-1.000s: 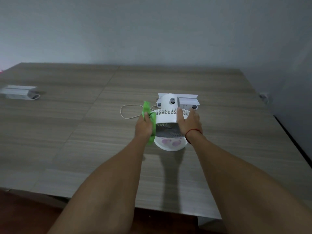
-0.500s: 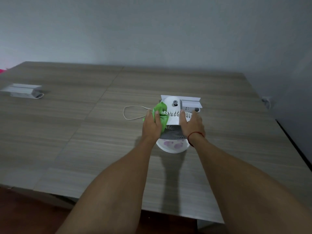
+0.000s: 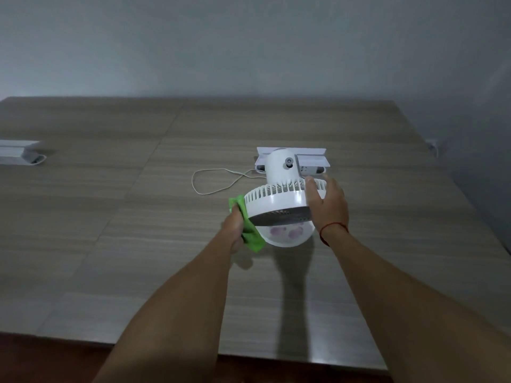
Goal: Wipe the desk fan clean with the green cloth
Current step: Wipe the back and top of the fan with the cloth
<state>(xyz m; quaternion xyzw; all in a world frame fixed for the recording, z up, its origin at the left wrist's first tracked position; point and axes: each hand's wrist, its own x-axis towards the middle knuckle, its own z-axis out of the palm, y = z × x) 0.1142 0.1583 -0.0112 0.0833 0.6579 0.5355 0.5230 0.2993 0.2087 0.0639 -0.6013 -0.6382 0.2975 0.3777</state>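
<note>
We note left grip (image 3: 235, 226) clamped round green cloth (image 3: 251, 233), cloth pressed against left rim of desk fan (image 3: 279, 201). Right grip (image 3: 329, 205) clasps fan's right rim, thumb over top of grille, fingers behind. Fan head sits between both grips, tilted face-down toward us. Fan base rests on bench (image 3: 110, 244) just beyond grips. White cord (image 3: 210, 186) loops beyond left grip. White box (image 3: 19, 156) lies far left.

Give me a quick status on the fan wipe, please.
Left grip holds green cloth against desk fan left rim. Right grip holds the right rim. Cord loops on table behind, clear of both.
</note>
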